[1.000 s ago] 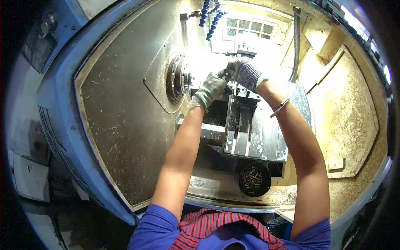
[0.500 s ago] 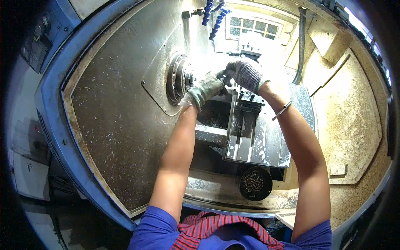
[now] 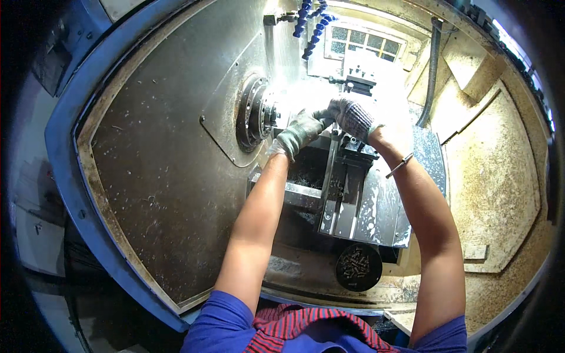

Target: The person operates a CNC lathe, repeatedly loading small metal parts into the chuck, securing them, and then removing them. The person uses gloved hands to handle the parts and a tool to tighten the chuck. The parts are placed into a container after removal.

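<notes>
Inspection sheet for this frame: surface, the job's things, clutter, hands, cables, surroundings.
Surface: metal machine bed, wet and flecked with chips.
Job's things: round chuck on the enclosure wall; whatever sits between the hands is lost in glare.
Clutter: round black container of small metal pieces below the bed.
Hands: gloved left hand and gloved right hand meet beside the chuck; grip cannot be told.
Cables: blue segmented coolant hoses above; dark hose at right.
Surroundings: blue machine frame, grimy inner panels.
</notes>
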`<state>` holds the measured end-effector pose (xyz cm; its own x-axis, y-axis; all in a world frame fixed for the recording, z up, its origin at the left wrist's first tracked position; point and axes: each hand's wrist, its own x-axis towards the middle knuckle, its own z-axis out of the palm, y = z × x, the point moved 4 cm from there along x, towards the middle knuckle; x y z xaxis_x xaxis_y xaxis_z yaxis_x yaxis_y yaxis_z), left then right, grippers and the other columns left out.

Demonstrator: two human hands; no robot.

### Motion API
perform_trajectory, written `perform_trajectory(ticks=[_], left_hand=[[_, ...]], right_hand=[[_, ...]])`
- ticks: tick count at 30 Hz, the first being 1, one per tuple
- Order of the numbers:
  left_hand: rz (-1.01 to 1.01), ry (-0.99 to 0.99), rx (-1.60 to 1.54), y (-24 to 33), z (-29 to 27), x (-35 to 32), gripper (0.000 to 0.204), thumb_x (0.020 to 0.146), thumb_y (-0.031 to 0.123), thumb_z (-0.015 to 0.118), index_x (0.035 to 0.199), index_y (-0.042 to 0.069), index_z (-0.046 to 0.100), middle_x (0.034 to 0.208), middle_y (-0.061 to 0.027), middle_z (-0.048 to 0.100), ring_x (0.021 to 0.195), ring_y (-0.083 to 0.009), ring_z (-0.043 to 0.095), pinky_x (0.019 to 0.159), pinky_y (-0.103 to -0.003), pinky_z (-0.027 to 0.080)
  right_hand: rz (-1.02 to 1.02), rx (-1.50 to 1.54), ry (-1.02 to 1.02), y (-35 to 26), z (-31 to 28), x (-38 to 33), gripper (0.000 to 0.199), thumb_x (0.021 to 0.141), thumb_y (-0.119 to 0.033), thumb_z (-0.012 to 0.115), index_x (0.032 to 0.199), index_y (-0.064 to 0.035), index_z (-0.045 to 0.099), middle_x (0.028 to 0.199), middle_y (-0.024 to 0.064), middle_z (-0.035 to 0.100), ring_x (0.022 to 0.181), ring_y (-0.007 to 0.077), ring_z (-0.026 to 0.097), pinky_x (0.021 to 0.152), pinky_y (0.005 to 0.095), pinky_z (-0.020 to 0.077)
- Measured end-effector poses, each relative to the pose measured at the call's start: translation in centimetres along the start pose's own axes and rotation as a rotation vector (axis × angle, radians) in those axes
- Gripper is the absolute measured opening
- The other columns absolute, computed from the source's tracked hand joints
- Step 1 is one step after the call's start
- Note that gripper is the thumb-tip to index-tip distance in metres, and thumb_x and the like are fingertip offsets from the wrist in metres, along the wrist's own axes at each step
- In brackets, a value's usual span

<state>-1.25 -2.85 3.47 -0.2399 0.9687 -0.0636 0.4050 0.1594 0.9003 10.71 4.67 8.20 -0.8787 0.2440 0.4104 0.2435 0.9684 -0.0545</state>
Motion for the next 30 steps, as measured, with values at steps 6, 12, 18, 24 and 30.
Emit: perform_trajectory(ticks=[6,12,18,24,30], left_hand=[[0.161,0.013,-0.102,-2.4,0.2,1.6,0.027,0.089,-0.001,0.051,0.112,0.003,0.064,0.101,0.0005,0.066,0.089,-0.0071,0.058,0.08,-0.022,0.046],[0.13,-0.004,-0.146,-3.9,0.1,2.1,0.025,0.09,0.028,0.056,0.109,0.016,0.068,0.071,0.002,0.055,0.06,-0.0075,0.047,0.056,-0.025,0.039],[0.014,-0.004,-0.105,-1.7,-0.1,0.5,0.021,0.091,0.007,0.056,0.109,0.005,0.066,0.093,0.0028,0.066,0.085,-0.0057,0.057,0.074,-0.022,0.045],[0.005,-0.046,-0.052,0.3,-0.3,-0.6,0.022,0.092,0.015,0.059,0.111,0.008,0.066,0.092,0.0038,0.065,0.078,-0.0054,0.054,0.072,-0.022,0.044],[0.112,-0.061,-0.091,-1.2,0.8,-0.2,0.017,0.091,0.014,0.059,0.104,0.007,0.067,0.09,0.003,0.064,0.079,-0.0051,0.055,0.073,-0.02,0.044]], right_hand=[[0.186,0.213,-0.112,-2.3,-3.0,0.8,0.013,0.089,-0.015,0.055,0.088,-0.0055,0.064,0.077,0.0136,0.065,0.068,0.0283,0.063,0.062,0.0373,0.0491],[0.113,0.059,-0.086,-2.5,-2.5,1.1,0.016,0.088,-0.018,0.056,0.082,-0.0058,0.064,0.073,0.0144,0.063,0.067,0.03,0.062,0.062,0.0383,0.0489],[0.205,0.207,-0.126,-2.5,-3.0,1.0,0.018,0.089,-0.021,0.056,0.084,-0.0065,0.066,0.074,0.0134,0.064,0.068,0.0283,0.064,0.063,0.0383,0.0491],[0.204,0.428,-0.164,-1.7,-3.5,0.7,0.011,0.086,-0.014,0.059,0.082,-0.0075,0.067,0.071,0.0108,0.064,0.067,0.0228,0.063,0.063,0.0347,0.0489],[0.073,0.156,-0.133,-2.2,-4.4,1.4,0.013,0.078,-0.007,0.06,0.065,-0.006,0.055,0.056,0.0067,0.05,0.053,0.0161,0.048,0.05,0.0333,0.0382]])
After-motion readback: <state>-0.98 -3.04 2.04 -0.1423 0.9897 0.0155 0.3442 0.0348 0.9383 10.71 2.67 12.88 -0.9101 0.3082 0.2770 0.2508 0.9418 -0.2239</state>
